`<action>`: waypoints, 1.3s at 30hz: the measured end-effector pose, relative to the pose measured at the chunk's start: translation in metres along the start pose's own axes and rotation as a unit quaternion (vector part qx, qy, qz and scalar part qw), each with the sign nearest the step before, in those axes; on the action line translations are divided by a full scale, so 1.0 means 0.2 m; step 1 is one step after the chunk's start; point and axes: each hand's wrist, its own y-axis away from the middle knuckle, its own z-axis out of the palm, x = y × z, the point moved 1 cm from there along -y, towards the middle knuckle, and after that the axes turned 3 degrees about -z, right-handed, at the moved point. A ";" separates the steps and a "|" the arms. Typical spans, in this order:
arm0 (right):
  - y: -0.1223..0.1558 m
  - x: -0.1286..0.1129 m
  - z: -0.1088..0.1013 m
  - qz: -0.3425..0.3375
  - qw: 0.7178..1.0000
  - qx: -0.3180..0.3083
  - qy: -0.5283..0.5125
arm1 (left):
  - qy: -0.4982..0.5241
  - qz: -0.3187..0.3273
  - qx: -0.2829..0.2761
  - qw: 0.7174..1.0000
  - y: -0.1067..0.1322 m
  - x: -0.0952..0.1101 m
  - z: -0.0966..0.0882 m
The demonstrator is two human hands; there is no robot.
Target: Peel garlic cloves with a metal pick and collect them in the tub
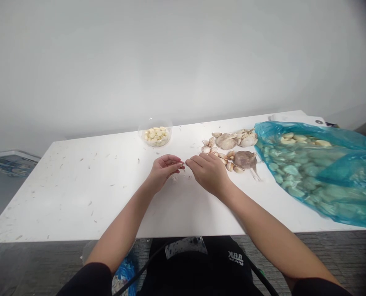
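My left hand (163,170) and my right hand (208,173) meet above the white table, their fingertips pinching a small garlic clove (183,163) that is mostly hidden between them. Bits of papery skin (173,178) lie under my left hand. Just beyond my right hand sit several unpeeled garlic cloves (223,158) and a partly broken garlic bulb (244,160). Neither hand touches these.
A clear bowl (156,142) of peeled cloves stands at the table's far edge. Further garlic bulbs (232,139) lie behind the cloves. A blue plastic bag (315,172) holding pale cloves lies at the right. Skin flakes dot the white table (78,197).
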 end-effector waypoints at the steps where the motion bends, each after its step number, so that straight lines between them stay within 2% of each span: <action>1: 0.00 0.00 0.00 -0.001 1.000 0.003 0.000 | 0.001 -0.001 0.000 1.000 0.00 0.00 0.00; 15: -0.02 0.00 -0.02 -0.004 0.999 0.048 0.013 | 0.006 -0.012 -0.004 1.000 0.01 0.02 0.02; 31: -0.02 0.01 -0.04 0.021 0.999 0.028 0.016 | 0.028 0.006 0.004 1.000 0.02 0.02 0.01; 39: -0.03 0.01 -0.04 0.037 0.998 0.043 0.026 | 0.013 0.014 0.009 1.000 0.02 0.02 0.01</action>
